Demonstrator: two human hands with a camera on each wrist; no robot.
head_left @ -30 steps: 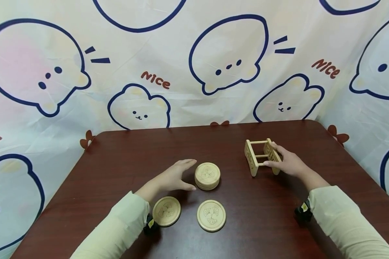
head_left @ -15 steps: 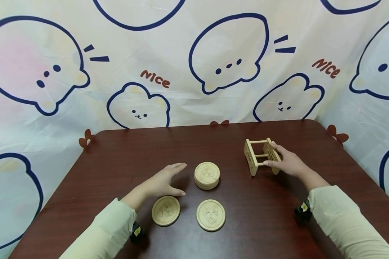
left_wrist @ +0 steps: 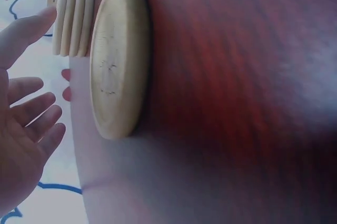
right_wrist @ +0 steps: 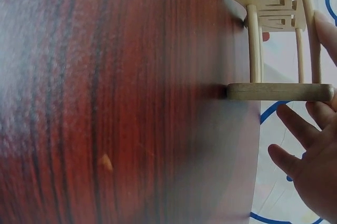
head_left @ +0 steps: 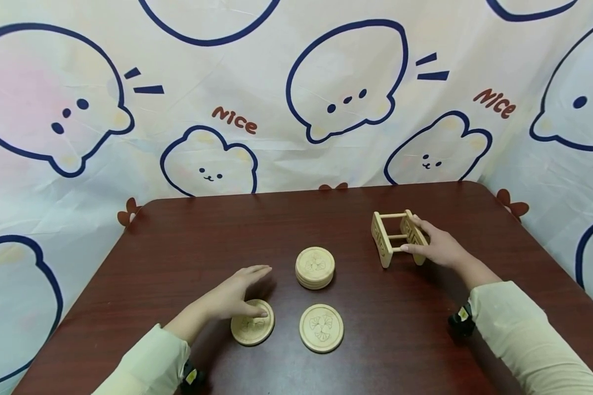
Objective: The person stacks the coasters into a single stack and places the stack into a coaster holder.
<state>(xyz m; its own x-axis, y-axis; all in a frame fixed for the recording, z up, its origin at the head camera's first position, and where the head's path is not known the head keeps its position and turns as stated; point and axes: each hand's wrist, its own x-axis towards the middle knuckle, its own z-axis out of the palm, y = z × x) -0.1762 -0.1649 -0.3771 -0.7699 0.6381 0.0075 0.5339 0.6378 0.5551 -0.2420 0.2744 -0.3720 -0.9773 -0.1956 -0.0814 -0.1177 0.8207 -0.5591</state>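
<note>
My left hand [head_left: 227, 293], fingers spread and slightly bent, hovers over a round wooden coaster [head_left: 252, 332] engraved with leaves; the thumb overlaps its top in the head view. In the left wrist view, this coaster [left_wrist: 121, 66] lies flat on the table, with the hand [left_wrist: 26, 124] holding nothing. At the right, my right hand [head_left: 441, 248] grips the right end panel of a small wooden coaster rack [head_left: 383, 241], made of two cut-out panels joined by rods. The right wrist view shows the thumb at a rod of the rack [right_wrist: 279, 91] and fingers beside the panel.
A stack of several matching coasters [head_left: 315, 264] stands at mid-table, between the hands. Another single coaster [head_left: 321, 329] lies nearer, right of the left hand's one. The dark wooden table [head_left: 217, 230] ends at a printed cloth backdrop [head_left: 277, 164].
My left hand has moved left and toward me, away from beside the coaster stack to over the left coaster. The right hand and the rack have stayed in place.
</note>
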